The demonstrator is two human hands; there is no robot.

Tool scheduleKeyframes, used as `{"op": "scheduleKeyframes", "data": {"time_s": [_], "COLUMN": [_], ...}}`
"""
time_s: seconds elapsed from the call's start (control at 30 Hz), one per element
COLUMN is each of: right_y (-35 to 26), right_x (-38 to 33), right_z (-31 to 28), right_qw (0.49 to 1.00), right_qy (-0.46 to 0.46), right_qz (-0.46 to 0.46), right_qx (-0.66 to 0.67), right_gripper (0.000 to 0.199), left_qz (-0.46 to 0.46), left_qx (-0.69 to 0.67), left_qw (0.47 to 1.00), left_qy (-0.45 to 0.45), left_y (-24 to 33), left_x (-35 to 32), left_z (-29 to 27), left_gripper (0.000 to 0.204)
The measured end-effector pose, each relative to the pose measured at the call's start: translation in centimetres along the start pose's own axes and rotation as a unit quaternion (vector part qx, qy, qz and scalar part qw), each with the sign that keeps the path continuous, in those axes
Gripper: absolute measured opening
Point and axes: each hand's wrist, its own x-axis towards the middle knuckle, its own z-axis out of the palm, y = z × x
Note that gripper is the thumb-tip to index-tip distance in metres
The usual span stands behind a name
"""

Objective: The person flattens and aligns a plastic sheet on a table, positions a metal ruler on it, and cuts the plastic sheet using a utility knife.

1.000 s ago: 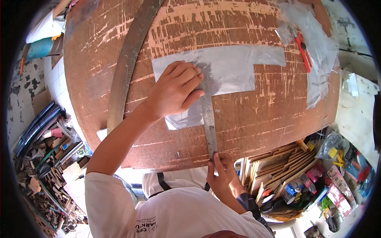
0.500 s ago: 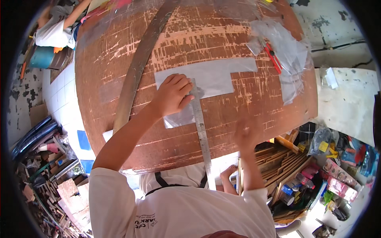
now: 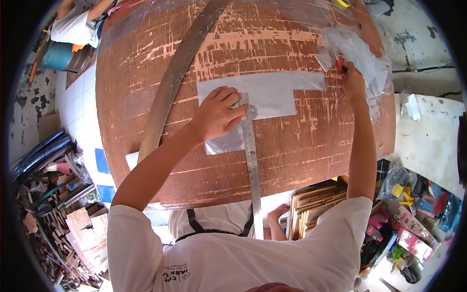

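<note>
My left hand (image 3: 221, 112) rests on a clear plastic sheet (image 3: 272, 92) on the brown, scored tabletop, its fingers closed on the upper end of a long metal ruler (image 3: 252, 165). The ruler crosses the sheet and runs past the table's near edge towards my body. The sheet has a stepped outline; part of it lies under my left hand. At the right of the table my right hand (image 3: 355, 82) is closed round the handle end of red-handled scissors (image 3: 339, 62). Crumpled clear plastic (image 3: 372, 61) lies beside and beneath them.
A broad dark metal strip (image 3: 177, 78) lies slantwise on the tabletop (image 3: 301, 151), left of my left hand. At the far left another person (image 3: 73, 27) sits. Wood scraps (image 3: 58, 233) fill the floor at left; wooden slats (image 3: 316, 209) and assorted goods (image 3: 413, 228) stand at right.
My right hand has moved from near the table's front edge up and right to the scissors and taken hold of them. My left hand stays on the ruler.
</note>
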Motion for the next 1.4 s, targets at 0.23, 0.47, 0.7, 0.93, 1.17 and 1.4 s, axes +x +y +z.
{"op": "scheduleKeyframes", "data": {"time_s": [0.23, 0.47, 0.7, 0.93, 1.17, 1.4], "right_y": [-0.6, -12.7, -18.9, -20.4, -20.3, -20.5], "right_x": [0.0, -3.7, -4.7, -3.5, -3.1, -2.8], "right_z": [-3.2, -6.9, -6.6, -4.0, -3.5, -3.7], "right_qw": [0.996, 0.958, 0.907, 0.871, 0.863, 0.863], "right_qy": [-0.021, -0.084, -0.225, -0.187, -0.199, -0.205], "right_qz": [-0.065, -0.239, -0.342, -0.453, -0.465, -0.462], "right_qx": [-0.056, 0.137, 0.098, -0.003, -0.012, -0.004], "right_gripper": [0.040, 0.062, 0.065, 0.059, 0.064, 0.062], "left_qz": [-0.001, -0.020, -0.027, -0.037, -0.037, -0.042], "left_qx": [-0.021, -0.013, -0.024, -0.019, -0.009, -0.005], "left_qw": [1.000, 1.000, 0.999, 0.999, 0.999, 0.999], "left_qy": [0.006, -0.004, -0.012, -0.012, -0.026, -0.016], "left_y": [-0.2, -0.1, -0.4, -0.4, -0.3, -0.3], "left_x": [0.0, -0.2, -0.3, -0.4, -0.1, -0.2], "left_z": [0.8, 0.2, 0.6, 0.3, 0.4, 0.5], "left_gripper": [0.022, 0.023, 0.029, 0.029, 0.026, 0.024]}}
